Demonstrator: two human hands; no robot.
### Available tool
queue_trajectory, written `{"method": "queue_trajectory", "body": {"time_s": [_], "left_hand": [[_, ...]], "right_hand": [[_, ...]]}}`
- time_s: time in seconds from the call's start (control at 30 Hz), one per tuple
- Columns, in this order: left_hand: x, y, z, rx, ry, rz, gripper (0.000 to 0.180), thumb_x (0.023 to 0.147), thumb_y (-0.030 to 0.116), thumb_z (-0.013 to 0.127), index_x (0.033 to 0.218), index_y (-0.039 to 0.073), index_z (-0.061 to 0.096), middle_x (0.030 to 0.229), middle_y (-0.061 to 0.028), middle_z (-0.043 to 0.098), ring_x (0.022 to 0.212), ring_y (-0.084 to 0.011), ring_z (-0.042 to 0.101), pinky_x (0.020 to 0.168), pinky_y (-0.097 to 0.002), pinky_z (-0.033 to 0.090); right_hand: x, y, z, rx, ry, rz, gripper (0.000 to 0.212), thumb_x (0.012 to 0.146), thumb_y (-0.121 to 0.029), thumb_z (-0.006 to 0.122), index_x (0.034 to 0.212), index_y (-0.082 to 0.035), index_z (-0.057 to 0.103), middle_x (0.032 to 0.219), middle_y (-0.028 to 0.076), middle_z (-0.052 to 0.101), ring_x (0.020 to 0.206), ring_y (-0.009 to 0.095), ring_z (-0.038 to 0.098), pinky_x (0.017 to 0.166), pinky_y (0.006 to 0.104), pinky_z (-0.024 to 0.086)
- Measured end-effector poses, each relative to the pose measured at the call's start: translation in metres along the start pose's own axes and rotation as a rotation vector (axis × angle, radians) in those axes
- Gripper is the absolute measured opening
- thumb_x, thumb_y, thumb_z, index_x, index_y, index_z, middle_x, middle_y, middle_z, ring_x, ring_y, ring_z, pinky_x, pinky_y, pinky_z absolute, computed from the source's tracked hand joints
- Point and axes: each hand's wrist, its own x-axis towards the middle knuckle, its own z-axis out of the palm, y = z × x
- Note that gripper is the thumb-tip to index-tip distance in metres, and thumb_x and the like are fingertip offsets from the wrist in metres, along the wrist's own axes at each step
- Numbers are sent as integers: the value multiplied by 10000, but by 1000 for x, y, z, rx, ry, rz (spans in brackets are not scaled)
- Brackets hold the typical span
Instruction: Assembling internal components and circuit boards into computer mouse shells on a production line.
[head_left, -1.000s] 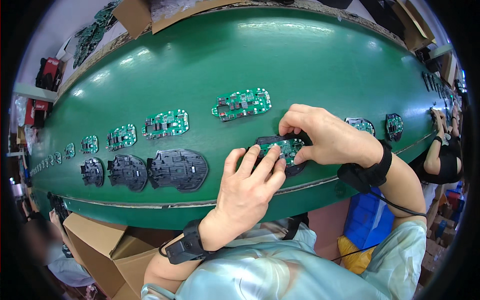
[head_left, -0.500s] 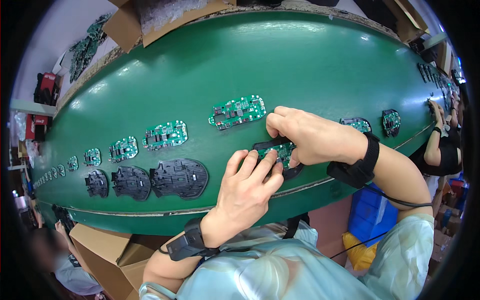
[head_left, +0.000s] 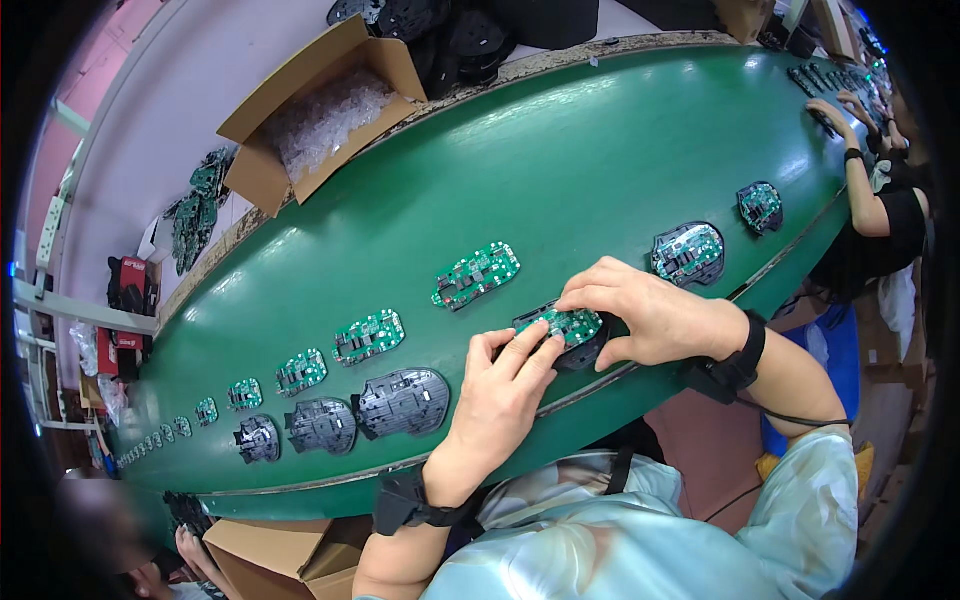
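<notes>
Right thumb (head_left: pixel 616 352) is shifted off the circuit board (head_left: pixel 578 328) near the desk's front edge (head_left: pixel 590 389); pressure seemingly eased, both hands' fingers (head_left: pixel 522 352) unclenched.

The black shells (head_left: pixel 403 405) look matt plastic, the green table (head_left: pixel 620 150) smooth and glossy.

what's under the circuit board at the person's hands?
A black shell, its edge showing past the circuit board. The shell's inside beneath the board can't be seen; the left hand covers part too.
</notes>
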Motion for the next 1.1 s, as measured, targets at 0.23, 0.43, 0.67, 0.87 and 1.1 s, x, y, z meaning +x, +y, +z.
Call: {"method": "queue_trajectory", "body": {"time_s": [0.23,0.43,0.67,0.87,1.1], "left_hand": [[24,6,-31,-288,-54,-120,372,919,120,708,1283,71,648,1259,-101,675,1030,-283,575,951,-394,470],[39,5,-21,-535,-55,-499,351,916,112,733,1249,39,649,1071,-30,692,959,-147,610,898,-299,493],[48,19,-35,-1093,-25,-734,221,965,135,713,1134,4,660,1000,-20,682,904,-68,607,827,-246,507],[50,2,-45,-1280,-4,-794,206,960,133,719,1120,19,658,1021,-25,693,919,-74,629,841,-252,519],[48,-12,-42,-1407,14,-831,202,965,130,715,1121,16,655,1020,-38,698,901,-79,641,822,-252,534]], "right_hand": [[-16,-7,-1,104,246,-129,299,901,-103,720,1187,-28,676,1180,120,697,1083,322,620,946,421,512],[-4,-10,-7,168,328,105,191,989,-183,640,1066,-25,715,943,111,725,873,240,666,781,377,523],[15,-2,-9,759,217,362,338,1058,-299,588,1013,5,727,805,7,705,735,45,607,646,283,510],[31,-8,-22,1080,119,378,370,1044,-327,615,1038,28,718,917,29,730,815,62,643,755,247,538],[43,-2,-21,1004,52,438,347,990,-306,703,1041,37,715,914,46,728,801,81,632,732,248,518]]}}
